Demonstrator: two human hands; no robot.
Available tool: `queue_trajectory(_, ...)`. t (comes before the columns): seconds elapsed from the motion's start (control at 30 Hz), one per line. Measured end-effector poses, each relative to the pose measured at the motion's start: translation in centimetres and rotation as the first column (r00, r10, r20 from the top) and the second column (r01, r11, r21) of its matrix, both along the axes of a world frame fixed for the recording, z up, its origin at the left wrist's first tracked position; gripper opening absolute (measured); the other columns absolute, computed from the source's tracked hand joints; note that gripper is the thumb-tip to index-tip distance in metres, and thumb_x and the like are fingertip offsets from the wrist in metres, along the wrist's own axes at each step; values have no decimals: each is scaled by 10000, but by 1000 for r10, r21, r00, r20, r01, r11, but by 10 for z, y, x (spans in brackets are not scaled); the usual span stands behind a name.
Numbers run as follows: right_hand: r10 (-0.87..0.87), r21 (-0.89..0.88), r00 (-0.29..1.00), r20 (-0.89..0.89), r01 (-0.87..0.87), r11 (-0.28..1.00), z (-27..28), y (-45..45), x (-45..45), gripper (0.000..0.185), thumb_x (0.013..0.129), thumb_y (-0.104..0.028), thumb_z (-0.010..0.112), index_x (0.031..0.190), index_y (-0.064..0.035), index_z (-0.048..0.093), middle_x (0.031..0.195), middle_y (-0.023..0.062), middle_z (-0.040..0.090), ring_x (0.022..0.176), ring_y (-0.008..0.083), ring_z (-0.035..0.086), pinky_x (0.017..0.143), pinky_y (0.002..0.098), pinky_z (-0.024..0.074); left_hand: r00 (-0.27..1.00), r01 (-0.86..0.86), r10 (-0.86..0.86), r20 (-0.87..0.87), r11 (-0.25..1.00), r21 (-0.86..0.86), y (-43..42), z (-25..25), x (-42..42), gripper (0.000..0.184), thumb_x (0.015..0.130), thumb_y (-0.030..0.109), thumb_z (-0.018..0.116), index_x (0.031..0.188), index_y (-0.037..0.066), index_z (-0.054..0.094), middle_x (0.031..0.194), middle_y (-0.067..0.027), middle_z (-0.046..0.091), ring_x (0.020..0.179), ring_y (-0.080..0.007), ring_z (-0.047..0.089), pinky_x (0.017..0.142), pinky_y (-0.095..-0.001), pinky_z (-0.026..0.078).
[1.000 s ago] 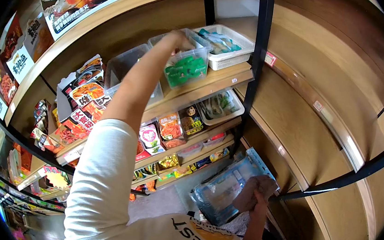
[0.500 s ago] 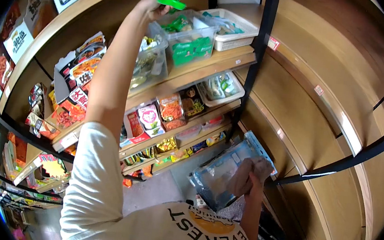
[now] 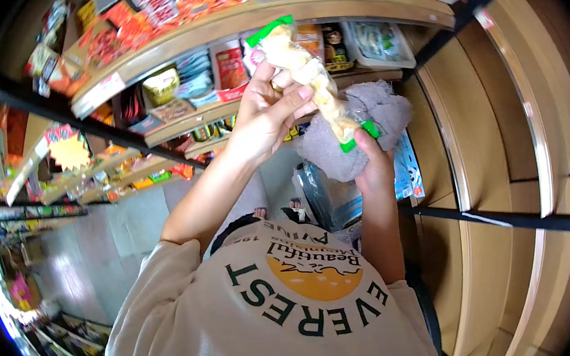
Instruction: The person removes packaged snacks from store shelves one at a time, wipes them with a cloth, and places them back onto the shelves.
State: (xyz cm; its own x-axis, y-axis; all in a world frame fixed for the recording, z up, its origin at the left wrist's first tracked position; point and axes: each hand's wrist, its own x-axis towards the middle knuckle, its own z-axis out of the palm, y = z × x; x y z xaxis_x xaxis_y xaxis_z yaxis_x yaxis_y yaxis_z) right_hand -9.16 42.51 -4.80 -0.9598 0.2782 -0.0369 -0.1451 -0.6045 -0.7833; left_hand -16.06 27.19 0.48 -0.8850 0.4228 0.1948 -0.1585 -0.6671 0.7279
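A long clear snack packet (image 3: 309, 70) with green ends and pale pieces inside slants across the view in front of the shelves. My left hand (image 3: 271, 108) is closed on its middle, thumb on top. At the packet's lower end, my right hand (image 3: 374, 164) pinches the green tip. That same hand also grips a crumpled grey cloth (image 3: 329, 148), which bulges out behind the packet.
Wooden shelves of packaged snacks (image 3: 154, 1) curve along the left, a white tray (image 3: 383, 47) of packets among them. Wooden shelving (image 3: 442, 117) rises on the right. Below the cloth lies a blue clear-topped package (image 3: 406, 169) near the tiled floor (image 3: 108, 236).
My left hand has come down from the upper bins with the snack packet. My right hand has risen with the cloth and now also touches the packet's end. The view has tilted down.
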Motion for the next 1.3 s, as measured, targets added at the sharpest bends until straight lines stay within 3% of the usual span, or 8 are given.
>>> queue_trajectory(0.17, 90, -68, 996, 22, -88, 994, -2, -19, -7, 645, 606, -30, 648, 1187, -32, 369, 1075, 80, 488, 1002, 216, 476, 868, 355, 391, 993, -118, 118, -6, 993, -15, -37, -9, 4, 381, 795, -5, 506, 1154, 55, 393, 1031, -64, 522, 959, -177, 528, 799, -299, 470)
queue_trajectory(0.27, 88, 101, 996, -15, -86, 991, 11, -29, -6, 633, 613, -71, 561, 1202, 10, 341, 1124, 135, 473, 1023, 262, 483, 897, 369, 378, 982, -178, 176, 67, 984, 26, -54, -9, 5, 370, 775, -30, 526, 1112, 66, 407, 983, -46, 551, 898, -138, 547, 760, -252, 472)
queue_trajectory(0.37, 114, 164, 993, 11, -114, 980, 30, -36, -7, 648, 588, 12, 606, 1187, -28, 361, 1088, 86, 481, 999, 213, 476, 871, 339, 386, 980, -192, 189, 59, 980, 45, -65, -12, 5, 350, 775, -27, 528, 1098, 61, 427, 976, -42, 556, 886, -135, 548, 756, -258, 475)
queue_trajectory(0.57, 156, 191, 987, 30, -159, 969, 40, -40, 1, 639, 598, -2, 627, 1178, -18, 360, 1068, 107, 484, 969, 215, 493, 843, 334, 409, 981, -193, 192, 28, 977, 94, -71, -10, 11, 328, 781, -6, 536, 1090, 45, 441, 983, -49, 553, 928, -151, 541, 786, -280, 470)
queue_trajectory(0.63, 83, 243, 996, 14, -84, 967, 36, -43, 2, 640, 596, 18, 618, 1180, -19, 359, 1070, 108, 485, 973, 218, 492, 845, 337, 408, 981, -195, 193, 34, 978, 72, -73, -11, 11, 336, 781, -6, 536, 1097, 42, 431, 988, -56, 552, 928, -150, 540, 788, -280, 468)
queue_trajectory(0.83, 76, 114, 997, 16, -78, 990, 26, -47, 3, 613, 597, 52, 593, 1167, -17, 379, 1078, 103, 486, 978, 221, 493, 856, 344, 400, 960, -274, 273, -64, 962, -4, -71, -4, 18, 361, 762, -45, 541, 1087, 34, 405, 976, -70, 539, 926, -161, 530, 786, -280, 450)
queue_trajectory(1.03, 54, 63, 998, 37, -56, 996, 11, -38, 1, 589, 601, 62, 576, 1154, -16, 391, 1080, 102, 486, 982, 228, 492, 862, 354, 396, 899, -336, 319, -301, 942, -5, -66, -2, 28, 451, 738, -122, 522, 1118, 39, 340, 1029, -83, 496, 956, -170, 512, 835, -296, 430)
queue_trajectory(1.3, -3, 101, 997, 74, -5, 995, 7, -43, 0, 658, 598, 77, 568, 1201, -45, 336, 1099, 99, 475, 1004, 236, 479, 875, 363, 384, 820, -440, 382, -426, 897, -41, -63, 1, 37, 528, 717, -111, 551, 1156, 34, 296, 1037, -89, 492, 940, -172, 518, 763, -279, 433)
